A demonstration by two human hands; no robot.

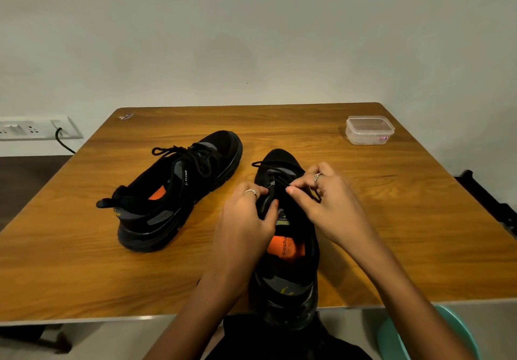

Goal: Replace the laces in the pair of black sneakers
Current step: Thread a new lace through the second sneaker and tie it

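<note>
Black sneaker [291, 250] on the wooden desk [419, 220], heel overhanging the near edge, toe pointing away: likely set close for easy reach to its laces [275, 173]. Left of it, second sneaker [179, 189], laces tied, angled away. Left hand [247, 220] curled over the near sneaker's tongue, gripping it steady. Right hand [321, 194] above the eyelets, thumb and forefinger pinching a lace, other fingers bent. Clear plastic box [369, 130] far beyond, to the right.

near sneaker [291, 248] partly behind hands, container label [383, 138] unreadable
</note>
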